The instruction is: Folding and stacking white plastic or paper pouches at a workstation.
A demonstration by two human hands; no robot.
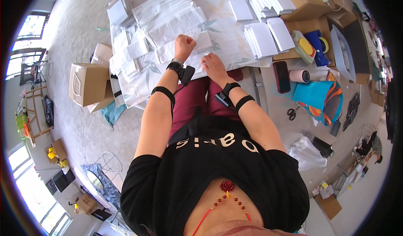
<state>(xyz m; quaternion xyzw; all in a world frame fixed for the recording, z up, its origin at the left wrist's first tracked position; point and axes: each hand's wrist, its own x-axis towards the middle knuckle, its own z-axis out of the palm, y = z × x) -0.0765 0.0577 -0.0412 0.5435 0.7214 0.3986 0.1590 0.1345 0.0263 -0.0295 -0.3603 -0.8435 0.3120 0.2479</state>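
My left hand [184, 47] is closed, its fingers curled in over the white-covered table; what they hold, if anything, is hidden. Beside it to the right and a little nearer, my right hand [215, 66] has bent fingers pressed together at a thin white sheet or bag [194, 61]. Whether it pinches that cannot be made out. Under and beyond the left hand lies a flat white packet [204, 40]. A long overlapping row of white plastic packets [168, 13] fills the table's far middle, with smaller white bundles [135, 49] at the left.
Stacks of white folded paper [261, 39] stand at the table's right, by cardboard boxes [304, 3]. Right of the table are a phone [282, 77], a pink cylinder [299, 76], scissors [292, 113] and a blue patterned bag [320, 95]. A brown carton [89, 85] stands left. Another person [371, 148] is far right.
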